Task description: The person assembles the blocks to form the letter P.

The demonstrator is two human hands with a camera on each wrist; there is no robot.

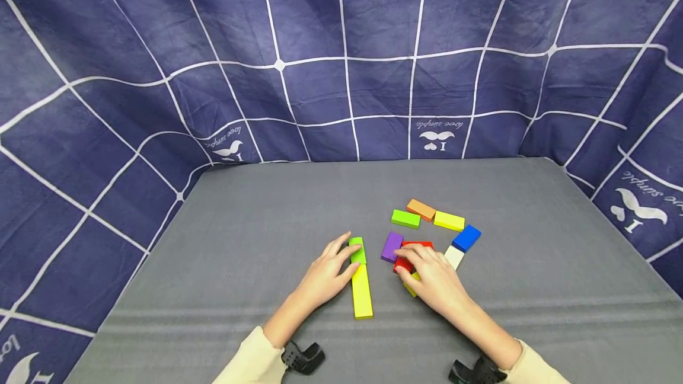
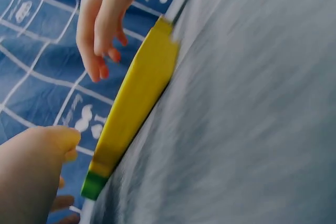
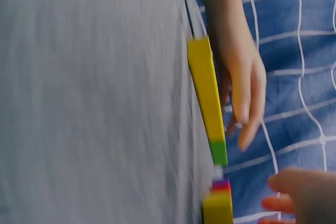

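Observation:
On the grey table a long yellow strip (image 1: 362, 295) lies end to end with a green block (image 1: 357, 249). My left hand (image 1: 324, 274) hovers beside that row, its fingertips overlapping the green block in the head view; in the right wrist view its fingers hang loosely with nothing in them. To the right, my right hand (image 1: 434, 277) is over red blocks (image 1: 404, 264) and a yellow block (image 1: 411, 287), partly covering them. Its fingers are bent slightly and hold nothing in the left wrist view. A purple block (image 1: 392, 246) lies just left of its fingertips.
Behind the right hand, a green block (image 1: 405, 218), orange block (image 1: 421, 210), yellow block (image 1: 449, 220), blue block (image 1: 466, 238) and white block (image 1: 454, 256) form a curve. A blue gridded cloth (image 1: 373, 93) hangs behind the table (image 1: 256, 206).

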